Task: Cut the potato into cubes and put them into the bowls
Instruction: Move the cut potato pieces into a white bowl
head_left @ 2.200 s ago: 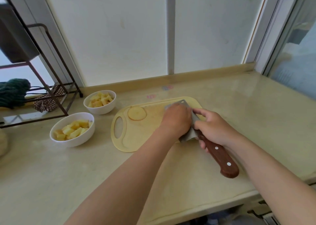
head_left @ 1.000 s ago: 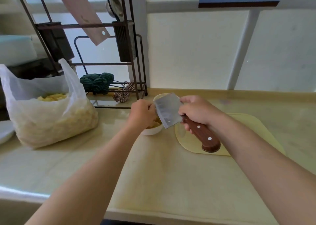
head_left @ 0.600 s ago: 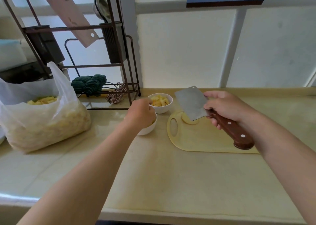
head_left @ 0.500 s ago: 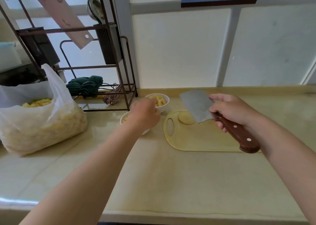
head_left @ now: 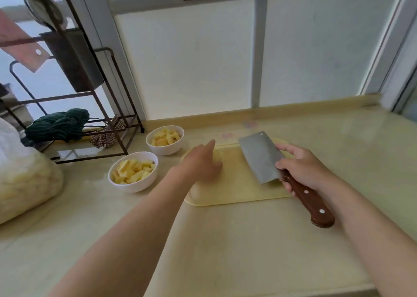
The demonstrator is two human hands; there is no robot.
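Two white bowls hold yellow potato cubes: a near bowl (head_left: 135,187) and a far bowl (head_left: 168,151), both left of the pale yellow cutting board (head_left: 237,183). My left hand (head_left: 198,165) lies over the board's left end with a finger pointing forward. It covers most of a round potato slice (head_left: 218,159), of which only an edge shows. My right hand (head_left: 302,168) grips the wooden handle of a cleaver (head_left: 259,156). Its blade hangs flat over the middle of the board, and no pieces show on it.
A clear plastic bag (head_left: 24,183) of potato pieces lies at the far left. Behind the bowls stands a dark metal rack (head_left: 108,107) with a green cloth (head_left: 58,125) on its lower shelf. Frosted window panes close off the back. The counter's front edge runs below my forearms.
My left hand has left the near bowl and moved right onto the board's left end, over the slice. The cleaver has come lower over the board.
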